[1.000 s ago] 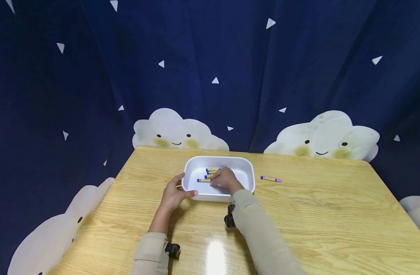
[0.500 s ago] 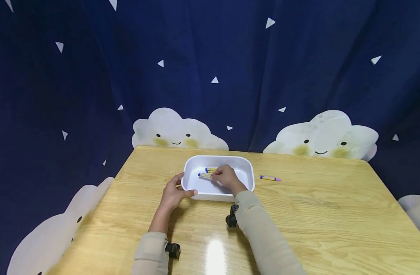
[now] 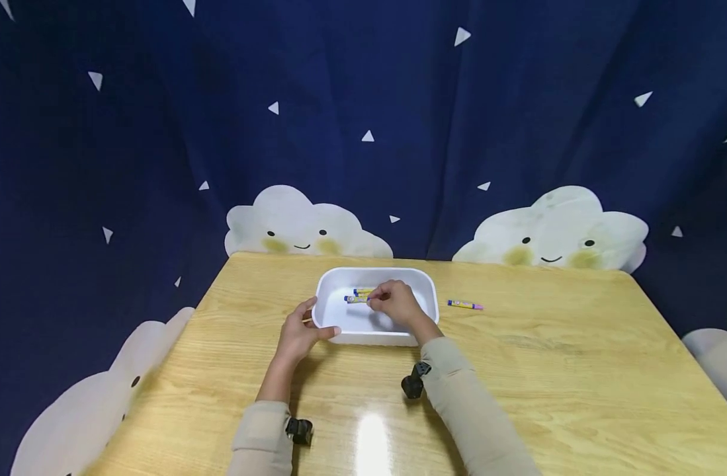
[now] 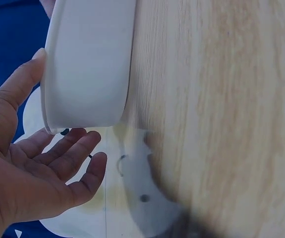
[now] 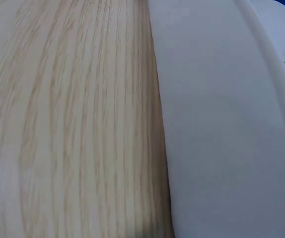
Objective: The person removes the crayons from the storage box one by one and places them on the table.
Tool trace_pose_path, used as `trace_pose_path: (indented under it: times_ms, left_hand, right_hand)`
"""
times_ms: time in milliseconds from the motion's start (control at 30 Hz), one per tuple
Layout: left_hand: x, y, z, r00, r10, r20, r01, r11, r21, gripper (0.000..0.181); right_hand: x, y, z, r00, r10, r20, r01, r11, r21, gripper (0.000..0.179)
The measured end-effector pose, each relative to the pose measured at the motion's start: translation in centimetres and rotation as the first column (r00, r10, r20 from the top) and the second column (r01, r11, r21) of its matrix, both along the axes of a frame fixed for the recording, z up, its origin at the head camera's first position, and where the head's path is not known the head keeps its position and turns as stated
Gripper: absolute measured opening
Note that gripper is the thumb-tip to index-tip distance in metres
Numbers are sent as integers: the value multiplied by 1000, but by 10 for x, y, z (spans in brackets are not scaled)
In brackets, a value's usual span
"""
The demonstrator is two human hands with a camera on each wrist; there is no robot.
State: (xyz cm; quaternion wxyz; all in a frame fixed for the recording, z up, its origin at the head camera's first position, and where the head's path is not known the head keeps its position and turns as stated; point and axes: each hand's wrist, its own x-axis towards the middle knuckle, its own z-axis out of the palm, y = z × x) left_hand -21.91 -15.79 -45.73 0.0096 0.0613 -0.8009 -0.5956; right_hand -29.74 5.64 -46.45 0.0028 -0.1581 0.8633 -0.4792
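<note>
A white plastic tray (image 3: pixel 354 337) stands on the table with several yellow crayons (image 3: pixel 363 291) with blue ends inside. Over its inside, my right hand (image 3: pixel 399 305) pinches a crayon (image 3: pixel 356 299), which points left and partly covers the others. My left hand (image 3: pixel 298 334) holds the tray's near left corner. In the left wrist view its thumb (image 4: pixel 26 77) presses on the tray's rim, and its fingers (image 4: pixel 73 158) bend around the end wall. The right wrist view shows mostly the tray's outer wall (image 5: pixel 221 119), with the hand nearly hidden behind the rim.
A loose crayon (image 3: pixel 465 305) with a pink tip lies on the wooden table (image 3: pixel 577 370), right of the tray. Behind the table hangs a dark blue curtain (image 3: pixel 315 145) with white triangles and clouds.
My right hand has raised the crayon from the tray's floor and shifted it slightly toward the back, beside the other crayons. The left hand stays at the tray's corner.
</note>
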Motion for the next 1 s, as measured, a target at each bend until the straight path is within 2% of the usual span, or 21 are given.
trace_pose_path:
  times_ms: [167,300,500,600,833,1000]
  left_hand:
    - [-1,1,-2,1000,4,2,-4,1000,-4,87]
    - [-2,1,1,1000,5,7,-4,1000,-14,88]
    - [-1,1,-1,1000,6,11,-6,1000,-1,87]
    - [-1,1,-2,1000,10,13,-10,1000,3,87]
    - [0,1,-2,1000,13,21,-13,1000,-1,87]
    - [0,2,-2,999,18,29,-18,1000,3,87]
  right_hand:
    - [8,12,7,999,44,-28,-44,999,7,5]
    - [11,19,15,994,84,-73,-86,996,-27,6]
    - [19,31,18,989,104,-101,-114,989,-92,8]
    - [22,38,20,991,101,-85,-110,988,-112,6]
    - [31,57,25,996,64,-62,-70,993,-92,6]
    - [37,68,26,1000,15,-2,-15,996,-92,7]
